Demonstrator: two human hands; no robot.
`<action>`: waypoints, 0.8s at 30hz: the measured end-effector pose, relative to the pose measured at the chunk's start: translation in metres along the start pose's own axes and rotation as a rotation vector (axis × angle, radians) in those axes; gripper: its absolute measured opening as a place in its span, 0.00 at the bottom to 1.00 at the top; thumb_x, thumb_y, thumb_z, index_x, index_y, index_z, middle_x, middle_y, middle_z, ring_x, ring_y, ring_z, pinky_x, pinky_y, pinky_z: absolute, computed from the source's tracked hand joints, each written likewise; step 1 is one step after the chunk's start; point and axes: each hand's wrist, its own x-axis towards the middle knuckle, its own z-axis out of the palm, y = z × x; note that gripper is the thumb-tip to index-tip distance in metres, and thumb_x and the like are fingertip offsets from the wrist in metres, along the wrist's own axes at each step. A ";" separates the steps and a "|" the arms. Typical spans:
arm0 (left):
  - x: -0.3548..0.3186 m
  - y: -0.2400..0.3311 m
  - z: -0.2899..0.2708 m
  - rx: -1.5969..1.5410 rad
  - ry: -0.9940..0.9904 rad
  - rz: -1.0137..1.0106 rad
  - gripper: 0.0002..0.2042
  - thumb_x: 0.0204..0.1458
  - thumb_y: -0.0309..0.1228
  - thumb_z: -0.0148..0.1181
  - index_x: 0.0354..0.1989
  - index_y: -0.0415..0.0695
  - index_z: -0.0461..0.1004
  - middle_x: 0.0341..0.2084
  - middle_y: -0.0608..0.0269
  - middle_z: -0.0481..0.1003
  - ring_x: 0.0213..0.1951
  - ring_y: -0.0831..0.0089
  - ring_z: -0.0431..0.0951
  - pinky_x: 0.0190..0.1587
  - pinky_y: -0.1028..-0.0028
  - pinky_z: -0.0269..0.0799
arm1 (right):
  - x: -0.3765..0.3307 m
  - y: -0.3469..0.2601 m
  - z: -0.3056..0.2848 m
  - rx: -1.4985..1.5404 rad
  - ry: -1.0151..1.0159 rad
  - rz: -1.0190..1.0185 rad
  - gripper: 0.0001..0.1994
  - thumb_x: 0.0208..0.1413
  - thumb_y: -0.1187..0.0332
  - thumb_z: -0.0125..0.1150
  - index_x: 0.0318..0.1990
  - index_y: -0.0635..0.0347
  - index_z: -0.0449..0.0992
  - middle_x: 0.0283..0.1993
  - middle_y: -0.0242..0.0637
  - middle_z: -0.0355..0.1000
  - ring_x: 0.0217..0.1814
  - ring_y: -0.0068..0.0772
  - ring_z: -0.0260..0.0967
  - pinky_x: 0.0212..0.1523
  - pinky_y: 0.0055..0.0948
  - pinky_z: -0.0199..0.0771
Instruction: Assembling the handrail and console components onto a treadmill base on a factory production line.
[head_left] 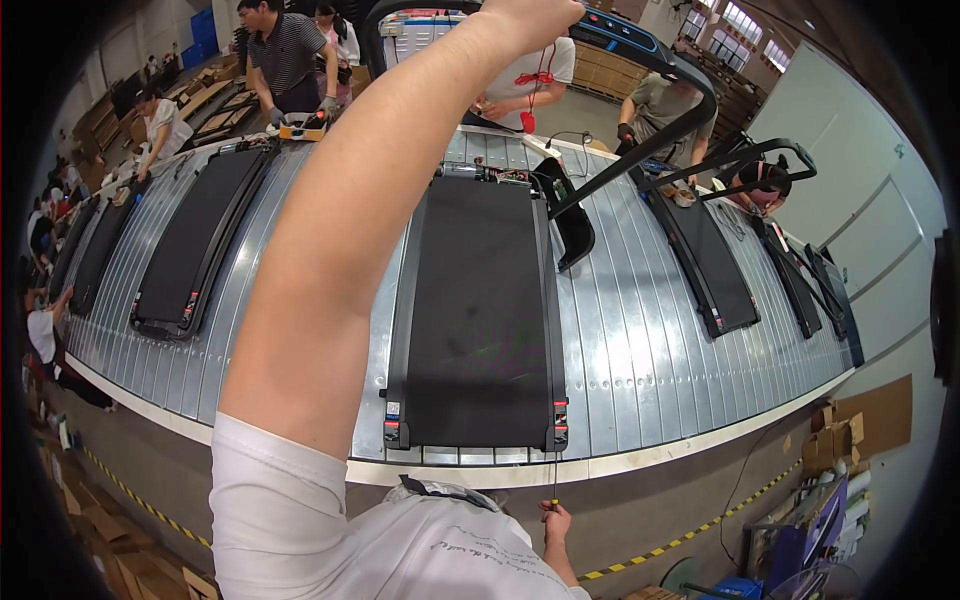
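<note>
A black treadmill (480, 310) lies on the metal slat conveyor (620, 350) in front of me. Its upright frame with the console (625, 30) stands raised at the far end. My left arm stretches up across the picture, and my left hand (530, 15) is closed on the top of that black frame at the picture's upper edge. Low down by my chest, my right hand (556, 522) grips a thin screwdriver-like tool (555, 480) that points up toward the treadmill's near right corner.
More treadmills lie on the conveyor at left (195, 240) and right (705, 255). Several people work along the far side, one by a yellow tool box (300, 127). Cardboard boxes (865, 420) and yellow-black floor tape (690, 535) lie on my side.
</note>
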 end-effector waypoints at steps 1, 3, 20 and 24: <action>0.000 -0.007 -0.003 0.017 0.000 -0.004 0.05 0.44 0.32 0.59 0.26 0.46 0.78 0.31 0.53 0.78 0.35 0.58 0.80 0.34 0.62 0.77 | 0.005 -0.003 0.006 0.003 -0.009 -0.009 0.19 0.35 0.84 0.47 0.37 0.70 0.79 0.35 0.43 0.79 0.30 0.25 0.71 0.24 0.21 0.64; -0.001 -0.021 -0.014 0.054 -0.099 0.003 0.06 0.45 0.32 0.58 0.29 0.47 0.79 0.32 0.52 0.79 0.36 0.59 0.80 0.35 0.63 0.77 | 0.004 -0.001 0.014 -0.006 -0.002 -0.035 0.17 0.38 0.83 0.47 0.36 0.71 0.79 0.34 0.42 0.79 0.30 0.25 0.71 0.25 0.21 0.64; 0.030 0.061 -0.015 0.039 -0.462 -0.068 0.15 0.59 0.35 0.49 0.52 0.51 0.75 0.48 0.58 0.76 0.53 0.54 0.73 0.48 0.33 0.65 | -0.037 -0.023 -0.029 -0.301 -0.052 0.219 0.18 0.62 0.58 0.48 0.47 0.62 0.77 0.46 0.41 0.74 0.47 0.36 0.67 0.50 0.35 0.66; 0.030 0.073 -0.010 0.038 -0.395 -0.046 0.16 0.58 0.34 0.50 0.54 0.52 0.75 0.50 0.61 0.75 0.53 0.55 0.73 0.50 0.31 0.62 | -0.069 -0.057 -0.022 -0.362 -0.081 0.248 0.17 0.62 0.58 0.49 0.47 0.60 0.76 0.45 0.39 0.74 0.46 0.34 0.66 0.48 0.34 0.66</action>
